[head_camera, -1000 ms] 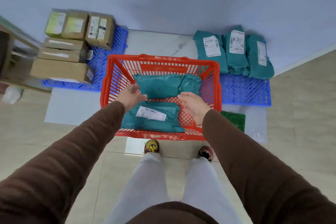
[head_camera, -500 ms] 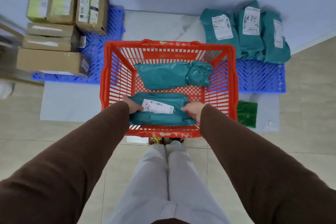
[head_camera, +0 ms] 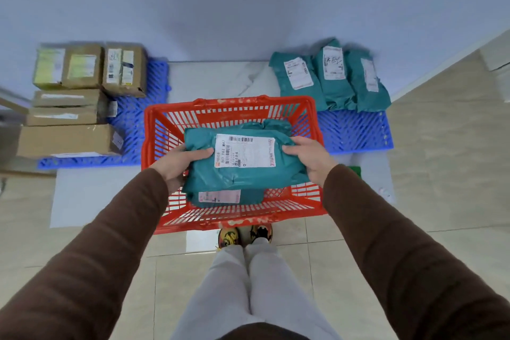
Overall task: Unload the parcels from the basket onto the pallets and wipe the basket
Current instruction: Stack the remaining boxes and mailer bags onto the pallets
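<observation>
Gripping soft teal poly-mailer parcel (head_camera: 242,163) (white barcode label up) with left hand (head_camera: 180,164) and right hand (head_camera: 310,159) at its ends, above red slotted plastic basket (head_camera: 150,130).

Both arms outstretched; left hand (head_camera: 179,164) and right hand (head_camera: 311,159) gripping, fingers (head_camera: 292,149) curled.

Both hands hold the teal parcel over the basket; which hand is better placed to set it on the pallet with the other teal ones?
Probably right: the right hand grips the parcel on the side nearer the right pallet.
</observation>
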`<state>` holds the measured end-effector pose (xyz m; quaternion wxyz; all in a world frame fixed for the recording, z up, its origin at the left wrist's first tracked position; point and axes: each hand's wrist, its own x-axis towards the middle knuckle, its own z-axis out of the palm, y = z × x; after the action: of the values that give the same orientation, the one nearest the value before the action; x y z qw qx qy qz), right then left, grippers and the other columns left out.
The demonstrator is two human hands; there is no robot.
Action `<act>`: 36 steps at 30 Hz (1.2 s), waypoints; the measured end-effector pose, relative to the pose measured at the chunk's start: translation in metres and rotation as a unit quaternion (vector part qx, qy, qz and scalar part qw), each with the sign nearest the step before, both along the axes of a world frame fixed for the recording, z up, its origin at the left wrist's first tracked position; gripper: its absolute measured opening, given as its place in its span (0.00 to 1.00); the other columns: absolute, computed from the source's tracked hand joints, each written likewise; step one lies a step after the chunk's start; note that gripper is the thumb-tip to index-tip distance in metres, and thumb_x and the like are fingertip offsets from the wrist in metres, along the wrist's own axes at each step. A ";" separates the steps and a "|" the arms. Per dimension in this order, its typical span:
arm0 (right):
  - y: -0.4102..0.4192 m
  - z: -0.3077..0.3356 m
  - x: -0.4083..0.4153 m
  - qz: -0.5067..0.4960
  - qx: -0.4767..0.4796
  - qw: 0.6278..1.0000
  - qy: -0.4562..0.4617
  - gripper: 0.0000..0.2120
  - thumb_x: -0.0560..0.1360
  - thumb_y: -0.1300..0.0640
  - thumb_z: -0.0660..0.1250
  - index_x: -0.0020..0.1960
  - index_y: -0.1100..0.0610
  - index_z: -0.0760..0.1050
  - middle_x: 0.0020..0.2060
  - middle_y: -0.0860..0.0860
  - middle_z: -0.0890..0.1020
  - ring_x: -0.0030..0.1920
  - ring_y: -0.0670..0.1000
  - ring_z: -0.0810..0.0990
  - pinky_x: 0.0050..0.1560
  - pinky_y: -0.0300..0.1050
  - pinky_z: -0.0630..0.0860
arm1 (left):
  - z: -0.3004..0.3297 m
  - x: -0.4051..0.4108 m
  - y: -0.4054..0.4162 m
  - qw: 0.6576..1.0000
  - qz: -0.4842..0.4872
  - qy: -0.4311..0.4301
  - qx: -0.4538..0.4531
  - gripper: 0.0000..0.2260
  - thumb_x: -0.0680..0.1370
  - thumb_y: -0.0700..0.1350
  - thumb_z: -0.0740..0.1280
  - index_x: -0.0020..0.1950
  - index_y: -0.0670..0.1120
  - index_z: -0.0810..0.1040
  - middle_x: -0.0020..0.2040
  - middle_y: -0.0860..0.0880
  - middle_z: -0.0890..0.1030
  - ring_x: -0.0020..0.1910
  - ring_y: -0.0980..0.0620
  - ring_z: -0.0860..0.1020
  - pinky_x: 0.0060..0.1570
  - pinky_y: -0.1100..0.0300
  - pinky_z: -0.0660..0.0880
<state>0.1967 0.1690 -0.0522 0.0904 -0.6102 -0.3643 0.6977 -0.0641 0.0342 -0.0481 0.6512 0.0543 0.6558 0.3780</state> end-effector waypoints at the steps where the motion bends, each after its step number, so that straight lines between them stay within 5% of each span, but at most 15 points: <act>1: 0.006 0.009 0.005 -0.013 0.022 1.000 0.003 0.09 0.79 0.63 0.67 0.59 0.60 0.79 0.47 0.57 0.87 0.42 0.56 0.86 0.46 0.52 0.84 | 0.008 0.005 0.007 1.000 0.002 -0.019 0.024 0.16 0.76 0.42 0.73 0.64 0.49 0.80 0.56 0.47 0.86 0.52 0.47 0.86 0.49 0.52 0.83; 6: 0.037 0.038 0.048 -0.084 0.112 0.990 0.016 0.08 0.79 0.65 0.66 0.57 0.60 0.78 0.46 0.56 0.85 0.40 0.52 0.84 0.38 0.43 0.83 | 0.037 0.047 0.043 0.995 -0.006 -0.056 0.085 0.21 0.76 0.41 0.72 0.69 0.49 0.76 0.61 0.45 0.84 0.60 0.43 0.83 0.57 0.45 0.81; 9: 0.056 0.039 0.085 -0.111 0.133 0.985 0.004 0.10 0.78 0.65 0.67 0.59 0.62 0.78 0.49 0.58 0.85 0.43 0.54 0.84 0.43 0.45 0.83 | 0.043 0.082 0.067 0.993 0.006 -0.065 0.095 0.27 0.74 0.39 0.75 0.71 0.48 0.73 0.61 0.43 0.84 0.61 0.41 0.82 0.61 0.40 0.78; 14: 0.101 0.017 0.159 -0.154 0.142 0.977 -0.033 0.09 0.76 0.61 0.71 0.56 0.58 0.79 0.51 0.57 0.85 0.49 0.56 0.84 0.52 0.52 0.82 | 0.046 0.166 0.115 0.995 0.040 -0.032 0.090 0.24 0.76 0.34 0.72 0.69 0.45 0.71 0.59 0.43 0.84 0.50 0.45 0.85 0.42 0.53 0.84; 16: 0.123 0.002 0.192 -0.165 0.131 0.976 -0.054 0.14 0.73 0.56 0.74 0.57 0.60 0.79 0.53 0.58 0.85 0.51 0.58 0.84 0.56 0.55 0.81 | 0.040 0.204 0.136 0.995 0.049 -0.021 0.083 0.24 0.77 0.34 0.71 0.70 0.45 0.69 0.61 0.42 0.83 0.51 0.45 0.85 0.45 0.52 0.84; 20: 0.167 -0.025 0.250 -0.146 0.080 0.983 -0.070 0.15 0.76 0.53 0.72 0.56 0.64 0.79 0.51 0.58 0.85 0.45 0.55 0.84 0.50 0.51 0.81 | 0.018 0.273 0.182 0.995 0.084 0.026 0.048 0.26 0.77 0.37 0.71 0.72 0.47 0.65 0.63 0.43 0.81 0.58 0.42 0.82 0.59 0.43 0.80; 26: 0.227 -0.065 0.296 -0.126 0.083 0.984 -0.098 0.11 0.75 0.55 0.73 0.51 0.63 0.81 0.42 0.53 0.85 0.38 0.50 0.83 0.31 0.37 0.78 | -0.035 0.336 0.241 0.988 0.125 0.084 -0.041 0.24 0.76 0.42 0.72 0.69 0.44 0.69 0.60 0.42 0.82 0.54 0.42 0.83 0.56 0.44 0.81; 29: 0.243 -0.091 0.305 -0.110 0.073 0.984 -0.121 0.11 0.74 0.56 0.74 0.51 0.62 0.79 0.44 0.54 0.84 0.39 0.51 0.82 0.35 0.40 0.78 | -0.085 0.338 0.257 0.985 0.107 0.110 -0.073 0.30 0.70 0.45 0.74 0.71 0.45 0.71 0.63 0.41 0.81 0.56 0.41 0.82 0.60 0.44 0.79; 36: 0.268 -0.154 0.305 -0.088 0.076 0.983 -0.144 0.08 0.76 0.60 0.69 0.51 0.64 0.79 0.46 0.58 0.83 0.43 0.54 0.80 0.43 0.48 0.79 | -0.153 0.342 0.286 0.979 0.069 0.162 -0.106 0.19 0.79 0.37 0.68 0.71 0.41 0.75 0.63 0.41 0.81 0.58 0.41 0.81 0.63 0.48 0.78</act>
<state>0.5020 0.4369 -0.2058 0.1446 -0.7255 -0.3701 0.5619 0.2779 0.3206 -0.2009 0.5109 0.0002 0.7912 0.3361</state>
